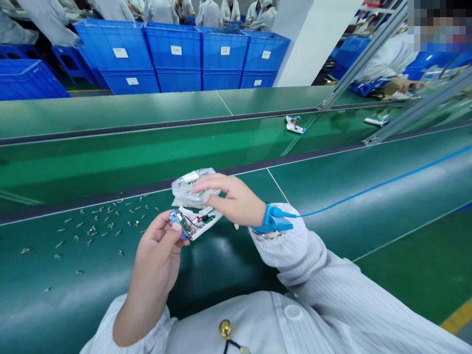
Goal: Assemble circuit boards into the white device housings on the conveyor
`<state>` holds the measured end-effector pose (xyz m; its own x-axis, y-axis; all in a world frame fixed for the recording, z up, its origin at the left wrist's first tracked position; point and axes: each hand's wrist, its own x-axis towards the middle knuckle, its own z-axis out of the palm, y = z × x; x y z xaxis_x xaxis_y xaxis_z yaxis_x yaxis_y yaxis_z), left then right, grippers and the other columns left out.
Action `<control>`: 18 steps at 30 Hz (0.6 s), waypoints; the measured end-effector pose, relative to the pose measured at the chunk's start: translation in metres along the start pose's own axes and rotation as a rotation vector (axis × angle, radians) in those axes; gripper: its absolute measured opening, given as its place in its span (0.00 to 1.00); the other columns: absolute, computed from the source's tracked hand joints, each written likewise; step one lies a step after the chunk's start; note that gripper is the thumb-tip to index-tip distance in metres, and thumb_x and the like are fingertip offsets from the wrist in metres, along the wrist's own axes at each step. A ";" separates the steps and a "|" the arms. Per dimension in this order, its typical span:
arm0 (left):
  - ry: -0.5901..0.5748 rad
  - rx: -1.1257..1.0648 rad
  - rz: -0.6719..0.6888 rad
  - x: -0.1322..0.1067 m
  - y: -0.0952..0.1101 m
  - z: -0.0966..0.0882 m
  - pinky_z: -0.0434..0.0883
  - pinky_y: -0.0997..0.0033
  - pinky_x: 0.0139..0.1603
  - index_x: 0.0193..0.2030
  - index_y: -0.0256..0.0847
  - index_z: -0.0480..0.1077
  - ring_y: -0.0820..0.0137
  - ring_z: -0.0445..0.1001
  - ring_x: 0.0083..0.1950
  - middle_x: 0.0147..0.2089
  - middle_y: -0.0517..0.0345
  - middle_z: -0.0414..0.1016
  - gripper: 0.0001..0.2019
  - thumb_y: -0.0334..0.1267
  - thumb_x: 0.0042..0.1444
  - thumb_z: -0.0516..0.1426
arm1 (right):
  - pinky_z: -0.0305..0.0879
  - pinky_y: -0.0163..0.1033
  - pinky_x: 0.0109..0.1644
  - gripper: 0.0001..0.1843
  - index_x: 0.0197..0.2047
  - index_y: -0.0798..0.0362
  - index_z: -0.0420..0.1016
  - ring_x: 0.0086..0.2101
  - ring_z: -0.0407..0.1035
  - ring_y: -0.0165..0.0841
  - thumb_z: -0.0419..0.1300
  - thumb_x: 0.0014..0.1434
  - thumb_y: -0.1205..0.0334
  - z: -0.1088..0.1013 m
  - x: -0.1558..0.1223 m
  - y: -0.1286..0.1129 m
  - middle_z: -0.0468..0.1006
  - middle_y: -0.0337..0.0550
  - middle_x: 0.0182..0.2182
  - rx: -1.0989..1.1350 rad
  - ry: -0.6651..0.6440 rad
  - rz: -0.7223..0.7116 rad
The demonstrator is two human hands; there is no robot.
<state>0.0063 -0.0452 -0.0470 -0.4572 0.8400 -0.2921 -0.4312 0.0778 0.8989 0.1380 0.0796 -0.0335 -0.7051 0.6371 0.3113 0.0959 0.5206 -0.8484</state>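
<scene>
Left hand, narrow grip pinching a wired circuit board; right hand, grip wide over a clear plastic bag, near scattered metal parts

The left hand covers part of a small circuit board, leaving its blue end and wiring only half seen. The right hand hides part of a clear plastic bag, whose contents blur behind the film. The scattered metal bits on the green belt are too small to identify. Co-workers are cut off by the top edge, beside a pixelated patch in the corner.
</scene>
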 end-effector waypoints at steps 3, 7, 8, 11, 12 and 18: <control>-0.046 -0.029 -0.061 0.000 0.003 -0.001 0.67 0.84 0.21 0.33 0.39 0.73 0.79 0.67 0.24 0.28 0.63 0.73 0.16 0.44 0.39 0.69 | 0.62 0.38 0.57 0.11 0.40 0.59 0.77 0.49 0.69 0.32 0.54 0.58 0.71 -0.005 -0.007 -0.009 0.77 0.51 0.46 0.009 -0.244 -0.200; -0.129 -0.040 -0.133 0.000 0.006 -0.005 0.67 0.84 0.21 0.30 0.39 0.74 0.80 0.67 0.22 0.25 0.62 0.73 0.15 0.45 0.38 0.69 | 0.61 0.36 0.57 0.12 0.41 0.59 0.76 0.49 0.67 0.30 0.52 0.60 0.74 -0.014 -0.002 -0.020 0.75 0.50 0.46 0.005 -0.507 -0.221; -0.141 -0.042 -0.142 0.000 0.006 -0.005 0.67 0.85 0.20 0.29 0.39 0.74 0.80 0.67 0.22 0.24 0.62 0.73 0.15 0.45 0.39 0.69 | 0.60 0.36 0.58 0.11 0.40 0.58 0.75 0.49 0.67 0.30 0.52 0.60 0.74 -0.016 0.000 -0.022 0.74 0.50 0.46 0.003 -0.545 -0.210; -0.155 -0.041 -0.148 -0.001 0.005 -0.008 0.67 0.85 0.20 0.30 0.39 0.74 0.79 0.67 0.22 0.24 0.61 0.74 0.14 0.45 0.40 0.68 | 0.58 0.36 0.58 0.09 0.39 0.57 0.75 0.49 0.66 0.30 0.53 0.60 0.73 -0.019 0.005 -0.024 0.73 0.49 0.46 -0.017 -0.599 -0.199; -0.154 -0.040 -0.146 -0.001 0.005 -0.008 0.68 0.84 0.20 0.31 0.39 0.74 0.79 0.67 0.21 0.24 0.61 0.74 0.14 0.45 0.41 0.68 | 0.58 0.37 0.58 0.09 0.38 0.58 0.75 0.49 0.65 0.30 0.54 0.60 0.72 -0.019 0.005 -0.024 0.72 0.49 0.46 -0.024 -0.602 -0.198; -0.114 -0.015 -0.108 -0.004 0.004 -0.009 0.67 0.84 0.20 0.32 0.39 0.74 0.79 0.67 0.22 0.26 0.61 0.74 0.16 0.46 0.41 0.68 | 0.62 0.35 0.53 0.06 0.35 0.57 0.77 0.44 0.68 0.29 0.58 0.59 0.67 -0.004 -0.004 -0.014 0.74 0.47 0.42 0.024 -0.439 -0.140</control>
<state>-0.0007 -0.0528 -0.0447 -0.3169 0.8828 -0.3467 -0.4847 0.1634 0.8593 0.1423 0.0721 -0.0209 -0.9415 0.2577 0.2174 -0.0345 0.5679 -0.8224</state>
